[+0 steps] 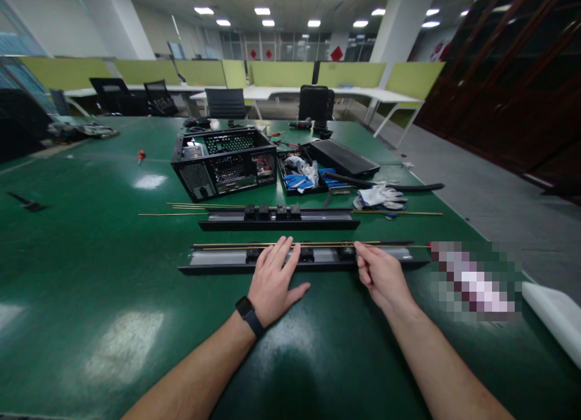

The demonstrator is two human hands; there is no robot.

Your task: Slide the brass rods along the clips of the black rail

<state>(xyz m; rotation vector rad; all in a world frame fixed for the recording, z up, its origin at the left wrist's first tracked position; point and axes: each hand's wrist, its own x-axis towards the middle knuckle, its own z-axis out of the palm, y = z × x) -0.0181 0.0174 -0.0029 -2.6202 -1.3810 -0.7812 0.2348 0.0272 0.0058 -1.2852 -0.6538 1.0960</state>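
Two long black power-strip housings lie across the green table [91, 256]. My left hand [275, 281] rests flat on the near housing [218, 261], fingers stretched out over its black socket modules. My right hand [381, 275] is closed in a pinch at the right part of the same housing, its fingertips on the thin brass rods [327, 245] that run along its far edge. The far housing [318, 217] carries several black socket modules [272, 212] and has more brass rods [181, 209] beside it.
Behind stand an open black computer case [222, 163], a black tray of blue-and-white parts [302, 175], a flat black panel [342, 157] and white gloves [379, 196]. A blurred patch lies at the right, and a white object [554, 317] sits at the table's right edge. Desks and chairs stand beyond.
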